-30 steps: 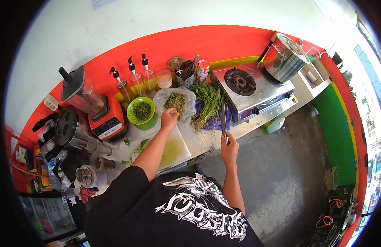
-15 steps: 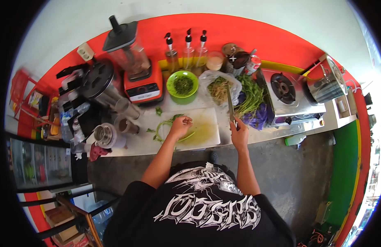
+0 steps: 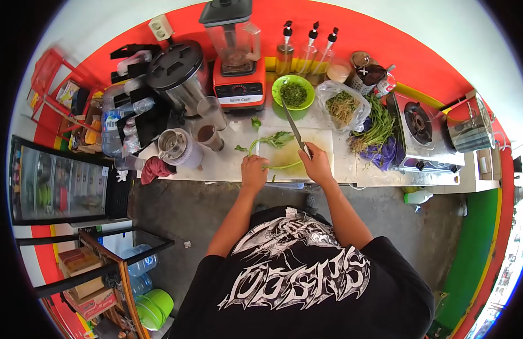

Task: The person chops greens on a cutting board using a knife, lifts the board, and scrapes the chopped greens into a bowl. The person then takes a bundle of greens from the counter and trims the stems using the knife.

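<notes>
My left hand [image 3: 254,174] is closed around green stalks at the front left corner of the white cutting board [image 3: 322,140]. Leafy green stems [image 3: 276,139] stretch from there across the board, and a pale stalk end points right. In my right hand [image 3: 317,164], at the board's right side, is a kitchen knife [image 3: 293,125]. Its blade points up and left, the tip in front of the green bowl [image 3: 307,106]. That bowl holds chopped greens [image 3: 293,94]. Right of it, a clear plastic bag [image 3: 361,107] contains rooty trimmings [image 3: 341,108].
A bunch of greens [image 3: 381,125] lies on a purple bag [image 3: 384,156] beside the gas stove [image 3: 425,152]. Leftward stand a red blender [image 3: 239,85], a cup of brown liquid [image 3: 209,137] and a metal-topped container [image 3: 182,150]. Pump bottles [image 3: 284,56] line the wall.
The view has shifted. My left hand has moved to the board's front left corner and closed on the stalks. The knife has come left from beside the plastic bag to over the board.
</notes>
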The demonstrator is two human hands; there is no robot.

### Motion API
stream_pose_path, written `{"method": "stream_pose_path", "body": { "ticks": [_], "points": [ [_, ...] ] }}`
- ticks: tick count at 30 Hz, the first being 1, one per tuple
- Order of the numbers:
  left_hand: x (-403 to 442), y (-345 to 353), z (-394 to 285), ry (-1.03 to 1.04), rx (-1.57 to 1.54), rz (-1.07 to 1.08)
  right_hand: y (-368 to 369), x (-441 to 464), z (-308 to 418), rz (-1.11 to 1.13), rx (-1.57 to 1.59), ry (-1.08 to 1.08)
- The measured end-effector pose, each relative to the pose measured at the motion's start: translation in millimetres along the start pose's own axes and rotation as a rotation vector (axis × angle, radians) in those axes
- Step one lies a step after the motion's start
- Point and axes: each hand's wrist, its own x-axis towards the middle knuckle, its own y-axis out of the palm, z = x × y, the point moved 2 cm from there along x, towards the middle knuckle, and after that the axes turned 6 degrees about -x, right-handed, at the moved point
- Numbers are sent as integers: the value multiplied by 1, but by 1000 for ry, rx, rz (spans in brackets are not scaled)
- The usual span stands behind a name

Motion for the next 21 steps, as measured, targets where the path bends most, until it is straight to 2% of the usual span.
{"method": "stream_pose_path", "body": {
  "ticks": [4, 7, 10, 12, 13, 15, 16, 18, 21],
  "points": [
    [-2, -10, -4, 67, 25, -8, 20, -16, 8, 71, -4, 32],
    [1, -23, -7, 64, -111, -59, 31, -33, 9, 44, -15, 54],
    [5, -46, -20, 160, -225, -108, 46, -48, 3, 50, 121, 101],
    [8, -58, -30, 114, -429, -71, 51, -58, 10, 74, 164, 77],
    [10, -60, -31, 124, -429, -67, 55, -62, 14, 64, 165, 78],
    [14, -62, -35, 115, -554, -58, 58, -69, 31, -98, 142, -77],
    [15, -63, -38, 126, -553, -41, 55, -72, 41, -61, 91, -38],
    [11, -62, -43, 114, -662, -28, 59, -71, 50, -107, 85, -19],
    [3, -60, -47, 144, -657, 2, 63, -74, 54, -177, 78, 10]
  ]
}}
